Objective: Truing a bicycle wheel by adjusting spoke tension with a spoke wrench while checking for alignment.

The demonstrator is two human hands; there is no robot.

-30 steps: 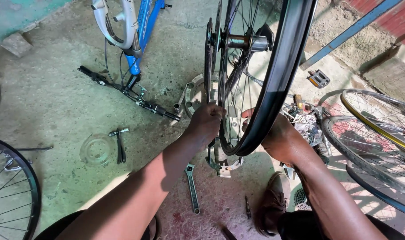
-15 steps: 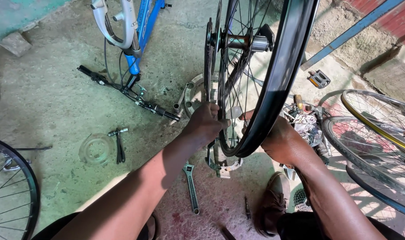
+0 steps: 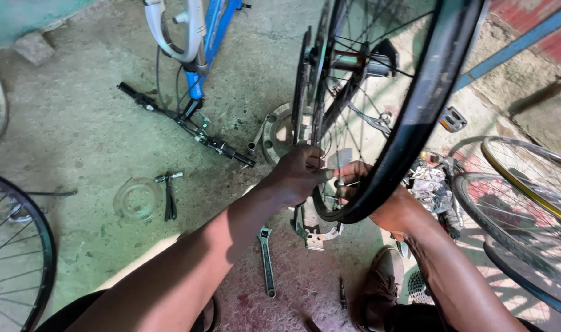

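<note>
Left hand (image 3: 299, 175) and right hand (image 3: 379, 197) are gripping spokes at the bottom of the black bicycle wheel (image 3: 416, 117), standing upright at upper centre. Adjustable wrench (image 3: 266, 261) is lying on the concrete floor (image 3: 65, 123) below the hands. Blue bike frame (image 3: 216, 31) is showing upper left; clear disc (image 3: 136, 200) and pliers (image 3: 168, 195) are sitting at left.

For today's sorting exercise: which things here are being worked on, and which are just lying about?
In use: black wheel, left hand, right hand.
Lying about: wrench, pliers, clear disc, blue bicycle frame, foil.
</note>
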